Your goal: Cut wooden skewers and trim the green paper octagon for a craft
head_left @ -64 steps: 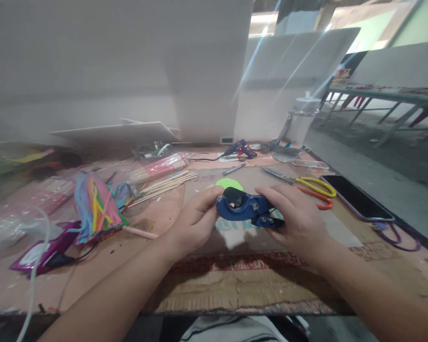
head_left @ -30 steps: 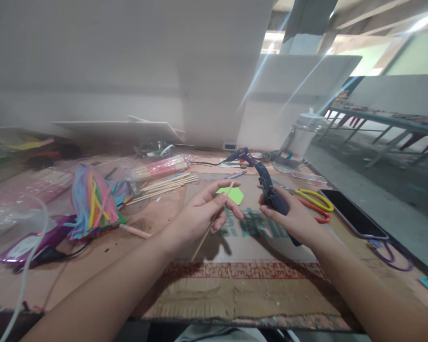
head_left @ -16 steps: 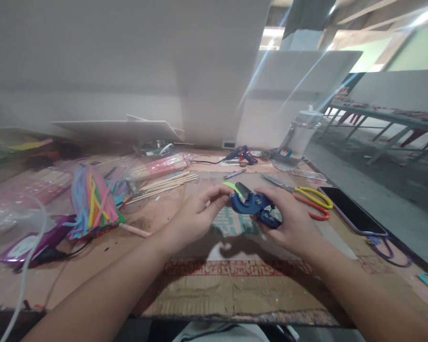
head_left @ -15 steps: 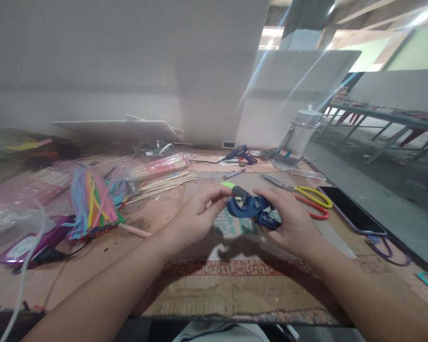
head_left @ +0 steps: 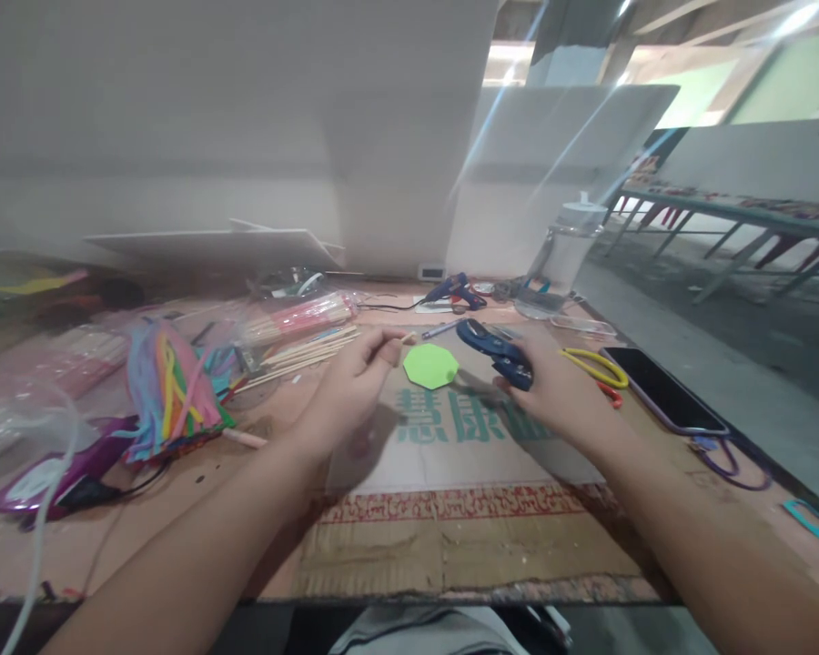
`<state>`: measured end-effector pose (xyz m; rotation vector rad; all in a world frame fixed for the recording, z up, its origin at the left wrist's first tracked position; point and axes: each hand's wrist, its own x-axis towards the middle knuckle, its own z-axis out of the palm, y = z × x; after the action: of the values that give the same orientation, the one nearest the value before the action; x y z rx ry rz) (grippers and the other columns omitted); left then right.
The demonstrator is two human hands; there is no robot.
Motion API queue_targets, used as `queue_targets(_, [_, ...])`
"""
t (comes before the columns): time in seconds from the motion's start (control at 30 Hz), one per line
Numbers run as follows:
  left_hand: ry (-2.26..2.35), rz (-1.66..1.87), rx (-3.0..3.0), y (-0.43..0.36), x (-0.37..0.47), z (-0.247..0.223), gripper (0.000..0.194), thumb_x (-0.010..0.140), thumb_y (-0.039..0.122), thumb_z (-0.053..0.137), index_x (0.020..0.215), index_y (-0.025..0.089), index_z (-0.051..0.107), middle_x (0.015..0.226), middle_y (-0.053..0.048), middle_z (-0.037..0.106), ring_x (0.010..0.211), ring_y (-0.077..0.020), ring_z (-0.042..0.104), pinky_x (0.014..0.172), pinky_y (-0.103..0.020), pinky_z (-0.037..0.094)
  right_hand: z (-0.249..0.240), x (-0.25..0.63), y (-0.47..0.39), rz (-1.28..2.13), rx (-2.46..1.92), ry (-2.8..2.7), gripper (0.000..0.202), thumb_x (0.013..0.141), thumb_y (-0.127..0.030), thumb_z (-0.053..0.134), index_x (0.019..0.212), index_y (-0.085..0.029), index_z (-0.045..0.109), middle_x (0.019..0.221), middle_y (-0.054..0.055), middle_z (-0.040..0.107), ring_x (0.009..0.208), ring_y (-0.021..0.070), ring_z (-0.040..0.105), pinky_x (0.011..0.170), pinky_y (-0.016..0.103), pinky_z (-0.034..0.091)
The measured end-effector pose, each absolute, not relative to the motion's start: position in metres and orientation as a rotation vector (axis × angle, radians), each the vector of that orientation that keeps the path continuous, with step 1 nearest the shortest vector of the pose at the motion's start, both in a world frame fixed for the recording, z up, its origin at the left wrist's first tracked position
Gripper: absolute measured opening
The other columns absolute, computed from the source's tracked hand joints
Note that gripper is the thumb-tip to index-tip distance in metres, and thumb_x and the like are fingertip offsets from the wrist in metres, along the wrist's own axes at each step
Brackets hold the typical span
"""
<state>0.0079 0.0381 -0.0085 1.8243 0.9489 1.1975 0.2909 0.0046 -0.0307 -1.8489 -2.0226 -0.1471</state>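
Observation:
A dark blue hand tool (head_left: 488,348), which looks like a hole punch or cutter, is gripped in my right hand (head_left: 552,377) above the cardboard. My left hand (head_left: 361,377) pinches a small pale piece (head_left: 408,338), perhaps a stick end, between thumb and forefinger. Between the hands a bright green hexagon (head_left: 430,366) lies on the cardboard sheet (head_left: 478,559) with green characters. A pen (head_left: 442,328) rests just behind the hexagon. Yellow- and orange-handled scissors (head_left: 597,367) lie partly hidden behind my right hand.
Colourful pipe cleaners (head_left: 177,391), a purple packet (head_left: 68,468) and wooden sticks (head_left: 300,357) lie at the left. A blue glue gun (head_left: 450,289) and water bottle (head_left: 563,259) stand or lie at the back. A phone (head_left: 662,389) is near the right edge.
My hands have moved apart, the blue tool going back and away from my left hand with my right. The green hexagon, mostly hidden before, now shows fully.

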Motion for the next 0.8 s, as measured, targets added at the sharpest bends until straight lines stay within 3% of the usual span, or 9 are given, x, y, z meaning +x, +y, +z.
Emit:
queue_targets(0.13, [1.068, 1.163, 1.903, 0.056, 0.001, -0.015, 0.022, 0.099, 0.034, 0.050, 0.103, 0.020, 0.066, 0.081, 0.000, 0.058, 0.077, -0.0161, 0.054, 0.071, -0.028, 0.039, -0.046, 0.293, 0.023, -0.048, -2.081, -2.059, 0.065, 0.087, -0.054, 0.064, 0.134, -0.010, 0.056, 0.123, 0.023, 0.066, 0.113, 0.0393, 0.063, 0.092, 0.048, 0.050])
queue_targets(0.23, [1.094, 1.133, 1.944, 0.059, 0.000, -0.018, 0.023, 0.099, 0.034, 0.049, 0.105, 0.020, 0.066, 0.080, 0.000, 0.058, 0.078, -0.0167, 0.054, 0.072, -0.028, 0.039, -0.046, 0.286, 0.027, -0.037, -2.031, -2.124, 0.069, 0.091, -0.059, 0.057, 0.141, -0.013, 0.052, 0.132, 0.021, 0.063, 0.124, 0.0354, 0.058, 0.101, 0.044, 0.047])
queue_targets(0.4, [1.092, 1.094, 1.981, 0.058, 0.001, -0.019, 0.025, 0.098, 0.033, 0.048, 0.106, 0.019, 0.067, 0.081, 0.000, 0.060, 0.076, -0.0166, 0.055, 0.069, -0.028, 0.038, -0.027, 0.320, 0.031, -0.056, -2.088, -2.125, 0.049, 0.099, -0.042, 0.045, 0.141, -0.019, 0.056, 0.134, 0.016, 0.065, 0.121, 0.0314, 0.061, 0.100, 0.042, 0.046])
queue_targets(0.5, [1.105, 1.087, 1.968, 0.058, 0.000, -0.018, 0.027, 0.098, 0.034, 0.047, 0.108, 0.020, 0.068, 0.079, 0.001, 0.058, 0.073, -0.0162, 0.054, 0.068, -0.028, 0.038, -0.018, 0.366, 0.039, -0.064, -2.222, -2.055, 0.047, 0.090, -0.031, 0.055, 0.133, -0.013, 0.062, 0.124, 0.023, 0.069, 0.110, 0.0373, 0.066, 0.093, 0.048, 0.048])
queue_targets(0.6, [1.106, 1.096, 1.948, 0.058, 0.001, -0.017, 0.027, 0.098, 0.034, 0.048, 0.108, 0.020, 0.068, 0.080, 0.000, 0.058, 0.073, -0.0158, 0.054, 0.068, -0.028, 0.038, -0.017, 0.399, 0.047, 0.004, -2.231, -2.085, 0.043, 0.080, -0.028, 0.065, 0.120, -0.015, 0.070, 0.112, 0.020, 0.074, 0.102, 0.0347, 0.068, 0.088, 0.043, 0.050])
queue_targets(0.8, [1.122, 1.069, 1.907, 0.054, 0.003, -0.018, 0.027, 0.097, 0.034, 0.049, 0.108, 0.020, 0.068, 0.081, 0.000, 0.059, 0.071, -0.0150, 0.053, 0.064, -0.027, 0.038, -0.035, 0.412, 0.050, 0.001, -2.092, -2.098, 0.051, 0.070, -0.026, 0.069, 0.122, -0.022, 0.069, 0.120, 0.014, 0.073, 0.102, 0.0306, 0.068, 0.085, 0.036, 0.051])
